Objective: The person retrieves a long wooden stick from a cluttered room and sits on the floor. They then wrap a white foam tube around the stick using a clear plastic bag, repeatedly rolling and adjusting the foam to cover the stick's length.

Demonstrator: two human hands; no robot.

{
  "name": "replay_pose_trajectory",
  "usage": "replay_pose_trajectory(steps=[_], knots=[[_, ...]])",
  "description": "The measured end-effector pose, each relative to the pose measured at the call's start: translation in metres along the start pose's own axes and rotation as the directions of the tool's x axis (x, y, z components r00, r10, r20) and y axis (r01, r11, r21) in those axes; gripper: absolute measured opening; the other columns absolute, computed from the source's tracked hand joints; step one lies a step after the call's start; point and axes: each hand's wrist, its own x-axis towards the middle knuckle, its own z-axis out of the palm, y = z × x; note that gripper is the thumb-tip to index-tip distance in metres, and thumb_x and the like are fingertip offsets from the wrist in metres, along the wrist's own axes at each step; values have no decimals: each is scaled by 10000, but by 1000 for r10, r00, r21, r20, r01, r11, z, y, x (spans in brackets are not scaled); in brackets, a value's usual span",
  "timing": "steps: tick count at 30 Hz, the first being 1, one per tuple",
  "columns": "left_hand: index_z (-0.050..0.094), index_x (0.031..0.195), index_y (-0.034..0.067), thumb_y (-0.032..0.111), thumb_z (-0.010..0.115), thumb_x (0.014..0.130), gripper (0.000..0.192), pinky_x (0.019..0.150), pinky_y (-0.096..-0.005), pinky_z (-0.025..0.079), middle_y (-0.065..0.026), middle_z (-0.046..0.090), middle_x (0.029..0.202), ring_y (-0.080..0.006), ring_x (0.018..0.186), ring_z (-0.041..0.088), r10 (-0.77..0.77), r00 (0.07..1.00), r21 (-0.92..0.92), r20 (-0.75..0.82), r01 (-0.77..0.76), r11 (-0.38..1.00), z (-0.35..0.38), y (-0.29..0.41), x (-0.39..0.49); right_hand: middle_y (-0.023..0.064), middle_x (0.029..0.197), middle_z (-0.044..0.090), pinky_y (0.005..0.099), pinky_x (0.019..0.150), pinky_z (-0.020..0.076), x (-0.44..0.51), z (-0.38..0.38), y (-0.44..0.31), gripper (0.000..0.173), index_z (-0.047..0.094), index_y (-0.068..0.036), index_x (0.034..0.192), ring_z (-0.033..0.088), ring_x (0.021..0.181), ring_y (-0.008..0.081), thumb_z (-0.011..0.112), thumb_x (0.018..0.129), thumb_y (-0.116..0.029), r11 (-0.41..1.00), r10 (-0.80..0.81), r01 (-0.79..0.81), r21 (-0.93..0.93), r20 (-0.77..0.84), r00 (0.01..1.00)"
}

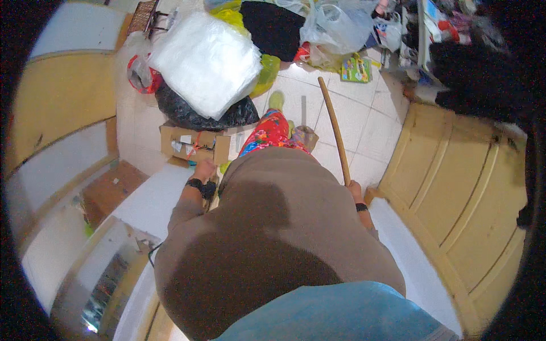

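Note:
A long wooden stick (334, 125) is gripped near its lower end by my right hand (354, 190). It slants up and forward over the floor tiles. My left hand (205, 168) hangs by my side with its fingers curled. In the picture it lies just below an open cardboard box (222, 150), and whether it holds anything cannot be made out. Dark bands circle both wrists. Beyond the box, a black plastic bag (185, 110) carries a large white folded stack (207, 59), perhaps foam or plastic sheeting.
White tiles (362, 115) cover the floor. Ahead lie a black cloth item (273, 27), a translucent plastic bag (335, 23) and a green printed packet (356, 69). A wooden panelled door (443, 187) stands at right. Wooden panels (68, 93) and a brown box (113, 192) are at left.

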Motion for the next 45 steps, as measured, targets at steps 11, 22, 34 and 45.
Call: replay_pose_trajectory(steps=[11,22,34,45], knots=[[680,860,55,201,650,790,164,813,-481,514,-155,661,888,-369,894,651,566,811,292,-146,-511,808,-52,131,140,161,751,673,423,661,523,153,-93,-19,263,639,-14,831,660,710,303,729,776,-254,955,-158,165,-246,46,986],[703,942,27,141,558,860,201,897,-424,532,-159,648,1165,-340,1047,636,490,778,292,-393,-400,869,-189,151,182,122,727,654,374,625,493,206,-182,-110,152,626,-46,828,615,664,235,694,782,-174,989,-134,131,67,36,990],[678,946,109,162,581,856,142,792,-401,542,-90,654,974,-278,928,675,343,918,519,-198,-199,831,-60,110,187,209,760,669,449,668,513,280,-259,-272,334,626,-20,826,665,730,381,805,728,-284,878,-334,315,-361,10,943],[664,1054,43,290,615,850,325,886,-464,525,-211,697,1020,-405,978,657,-134,935,-635,-328,-113,764,-162,251,226,167,744,666,411,655,515,354,-338,-406,296,593,-15,796,643,687,295,823,718,-184,895,-376,394,-209,119,919]])
